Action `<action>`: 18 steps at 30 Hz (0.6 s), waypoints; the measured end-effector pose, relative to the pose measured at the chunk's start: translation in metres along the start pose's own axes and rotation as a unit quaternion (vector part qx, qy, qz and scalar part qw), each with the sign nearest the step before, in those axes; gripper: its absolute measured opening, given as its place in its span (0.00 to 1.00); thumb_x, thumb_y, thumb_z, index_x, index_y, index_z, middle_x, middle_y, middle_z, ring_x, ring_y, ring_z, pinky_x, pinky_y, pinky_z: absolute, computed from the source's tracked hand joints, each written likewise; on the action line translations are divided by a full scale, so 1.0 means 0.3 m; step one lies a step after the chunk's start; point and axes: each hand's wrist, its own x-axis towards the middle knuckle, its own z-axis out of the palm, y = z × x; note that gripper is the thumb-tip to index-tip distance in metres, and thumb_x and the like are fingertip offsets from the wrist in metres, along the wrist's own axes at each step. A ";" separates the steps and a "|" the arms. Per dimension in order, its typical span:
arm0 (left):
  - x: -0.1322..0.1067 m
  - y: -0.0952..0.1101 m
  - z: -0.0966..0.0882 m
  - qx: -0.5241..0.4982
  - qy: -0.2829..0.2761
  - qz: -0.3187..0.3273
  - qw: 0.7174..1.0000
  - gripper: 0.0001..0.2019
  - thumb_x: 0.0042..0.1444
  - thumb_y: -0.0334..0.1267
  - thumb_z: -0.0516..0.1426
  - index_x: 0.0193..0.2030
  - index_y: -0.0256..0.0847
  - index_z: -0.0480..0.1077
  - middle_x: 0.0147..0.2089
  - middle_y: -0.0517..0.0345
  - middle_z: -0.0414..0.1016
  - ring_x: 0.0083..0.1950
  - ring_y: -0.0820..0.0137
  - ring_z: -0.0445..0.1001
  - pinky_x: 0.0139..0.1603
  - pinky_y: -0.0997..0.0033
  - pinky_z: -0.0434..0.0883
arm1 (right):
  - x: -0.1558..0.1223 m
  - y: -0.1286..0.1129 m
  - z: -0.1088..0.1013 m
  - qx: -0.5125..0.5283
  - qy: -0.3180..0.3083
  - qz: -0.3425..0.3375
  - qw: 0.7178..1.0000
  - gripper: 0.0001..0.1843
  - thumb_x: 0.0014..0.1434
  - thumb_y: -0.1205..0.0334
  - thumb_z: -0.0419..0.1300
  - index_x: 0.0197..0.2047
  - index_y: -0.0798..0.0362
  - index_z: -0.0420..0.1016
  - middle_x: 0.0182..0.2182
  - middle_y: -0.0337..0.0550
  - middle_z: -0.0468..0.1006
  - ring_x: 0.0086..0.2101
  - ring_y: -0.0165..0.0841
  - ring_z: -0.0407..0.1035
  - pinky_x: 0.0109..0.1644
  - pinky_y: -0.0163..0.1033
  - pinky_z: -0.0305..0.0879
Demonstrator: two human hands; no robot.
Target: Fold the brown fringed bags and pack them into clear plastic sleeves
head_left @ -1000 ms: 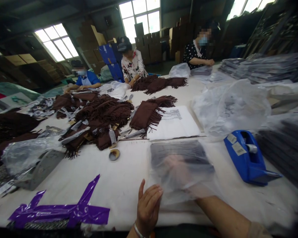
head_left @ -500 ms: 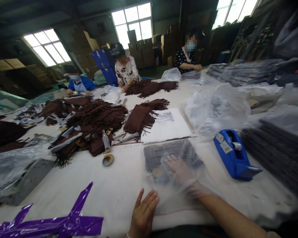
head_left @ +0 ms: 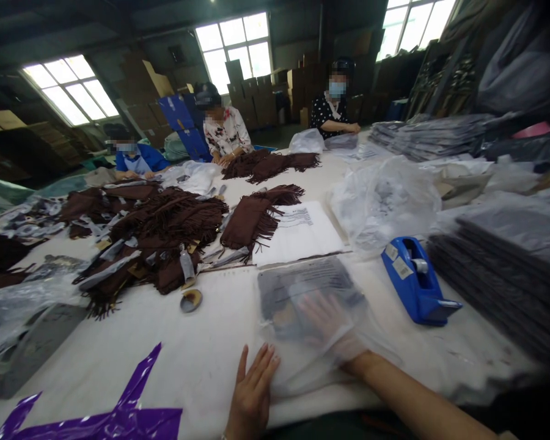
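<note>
A clear plastic bag (head_left: 297,370) with printed text lies on the table in front of me, with something flat and dark grey (head_left: 275,293) inside it. My right hand (head_left: 325,318) is inside the bag, palm down with the fingers spread over the grey item, blurred by the film. A small pale patch shows near its fingertips; I cannot make out what it is. My left hand (head_left: 253,391) rests flat by the bag's near left edge, fingers stretched, holding nothing. Beyond the bag is a white printed sheet (head_left: 309,235), partly overlapped by a brown fringed pouch (head_left: 242,223).
Right of the bag stands a blue tape dispenser (head_left: 412,281), beside stacked dark bagged items (head_left: 490,293). A crumpled plastic bag (head_left: 385,195) sits behind it. Brown fringed pieces (head_left: 169,214) heap at left, near a tape roll (head_left: 191,300) and purple tape (head_left: 137,379). Several co-workers sit opposite.
The view has shifted slightly, so the table appears farther left. My right hand has drawn a little toward me inside the bag; my left hand stays flat by its edge.
</note>
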 end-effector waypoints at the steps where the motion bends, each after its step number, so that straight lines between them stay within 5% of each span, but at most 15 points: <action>1: -0.004 -0.007 0.000 0.005 -0.014 -0.007 1.000 0.35 0.48 0.16 0.41 0.65 0.38 0.50 0.62 0.49 0.61 0.66 0.63 0.54 0.67 0.43 0.45 | -0.020 0.008 0.013 -0.004 -0.002 -0.020 1.000 0.32 0.57 0.50 0.54 0.64 0.42 0.52 0.61 0.41 0.60 0.61 0.48 0.47 0.61 0.61 0.42; 5: 0.006 -0.018 0.002 0.026 -0.104 -0.013 0.994 0.41 0.43 0.13 0.40 0.66 0.40 0.46 0.66 0.50 0.54 0.68 0.64 0.49 0.67 0.44 0.45 | -0.010 0.070 0.076 -0.022 -0.008 -0.012 1.000 0.26 0.60 0.69 0.49 0.58 0.36 0.60 0.57 0.34 0.67 0.59 0.39 0.55 0.61 0.56 0.47; 9: 0.052 -0.018 -0.007 0.030 -0.200 -0.011 0.979 0.44 0.41 0.13 0.42 0.67 0.46 0.44 0.69 0.55 0.45 0.69 0.65 0.46 0.66 0.49 0.50 | -0.031 0.109 0.049 -0.012 -0.016 -0.033 0.999 0.28 0.60 0.70 0.48 0.60 0.38 0.57 0.59 0.34 0.64 0.60 0.38 0.51 0.61 0.55 0.48; 14: 0.097 -0.034 -0.026 -0.024 -0.254 0.003 0.967 0.44 0.41 0.15 0.44 0.67 0.47 0.41 0.69 0.58 0.41 0.69 0.66 0.44 0.66 0.53 0.53 | -0.340 0.082 -0.117 0.065 -0.083 0.015 0.994 0.30 0.61 0.63 0.47 0.66 0.47 0.45 0.63 0.46 0.53 0.61 0.42 0.49 0.59 0.54 0.56; 18: 0.113 -0.052 -0.043 -0.059 -0.296 0.017 0.953 0.45 0.40 0.15 0.44 0.67 0.48 0.40 0.69 0.59 0.41 0.69 0.67 0.44 0.66 0.54 0.53 | -0.493 0.009 -0.310 0.161 -0.164 0.089 0.969 0.26 0.61 0.55 0.51 0.62 0.44 0.57 0.58 0.46 0.65 0.55 0.43 0.62 0.54 0.50 0.65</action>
